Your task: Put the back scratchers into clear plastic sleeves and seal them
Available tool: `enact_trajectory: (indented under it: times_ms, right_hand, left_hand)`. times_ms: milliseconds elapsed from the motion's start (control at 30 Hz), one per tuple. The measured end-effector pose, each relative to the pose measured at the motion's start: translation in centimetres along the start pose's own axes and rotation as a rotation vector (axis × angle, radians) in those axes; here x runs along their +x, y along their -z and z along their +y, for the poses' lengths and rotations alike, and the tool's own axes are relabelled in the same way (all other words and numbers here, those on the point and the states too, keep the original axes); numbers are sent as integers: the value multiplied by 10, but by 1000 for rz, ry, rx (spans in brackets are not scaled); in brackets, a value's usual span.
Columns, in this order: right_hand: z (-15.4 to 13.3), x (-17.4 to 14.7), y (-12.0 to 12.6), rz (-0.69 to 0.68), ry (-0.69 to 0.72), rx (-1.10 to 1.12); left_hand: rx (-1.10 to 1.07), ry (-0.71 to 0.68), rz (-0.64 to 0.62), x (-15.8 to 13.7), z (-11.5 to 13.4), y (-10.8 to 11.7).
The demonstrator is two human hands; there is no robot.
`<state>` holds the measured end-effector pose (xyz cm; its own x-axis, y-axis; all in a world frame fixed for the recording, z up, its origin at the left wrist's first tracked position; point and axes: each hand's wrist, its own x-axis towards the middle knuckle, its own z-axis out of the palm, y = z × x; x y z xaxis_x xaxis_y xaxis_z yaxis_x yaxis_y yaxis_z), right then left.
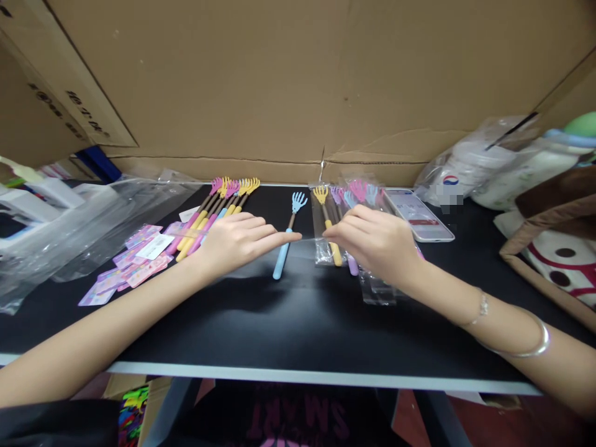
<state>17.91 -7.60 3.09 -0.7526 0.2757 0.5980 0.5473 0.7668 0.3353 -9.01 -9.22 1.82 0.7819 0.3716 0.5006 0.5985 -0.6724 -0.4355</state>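
Observation:
A clear plastic bag (pixel 308 249) stretches between my hands over the black table, its near-transparent outline hard to follow. My left hand (pixel 237 239) pinches its left end, index finger pointing right. On the other end my right hand (pixel 375 242) is closed, fingertips together. Beneath the bag lies a single blue back scratcher (pixel 282 254), hand-shaped head away from me. Left of it rests a bunch of pink, yellow and blue back scratchers (pixel 201 223). Close by my right hand are several back scratchers in clear bags (pixel 336 251), partly hidden by that hand.
Printed cards (pixel 133 264) and loose plastic bags (pixel 112 217) lie at left. To the right are a phone (pixel 419 217), a bagged cup (pixel 470 167) and a brown-handled bag (pixel 549 230). A cardboard wall (pixel 279 81) stands behind the table (pixel 261 335).

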Motion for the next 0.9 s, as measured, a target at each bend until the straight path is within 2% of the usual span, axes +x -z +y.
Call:
enact_trajectory:
  times_ms: [200,367,467,633,767,900]
  right_hand:
    - [19,3,3,-4,-255,289]
    - [45,4,8,42,-443,699]
    - [63,2,7,6,-515,909]
    - [87,-6,1,-88,-648,1102]
    - [105,-14,-3,-141,-701,1195]
    - [126,-22,-6,-130,-759,1219]
  left_hand:
    - [7,178,8,-6,-12,-7]
    - [-70,342,-21,-8,-20,-7]
    - [-253,464,-99,-6,-25,-5]
    - [-636,593,-224,-5,-36,-4]
    - [-913,650,-306,-7,-44,-7]
    - [-1069,686,-394,-9,-48,-8]
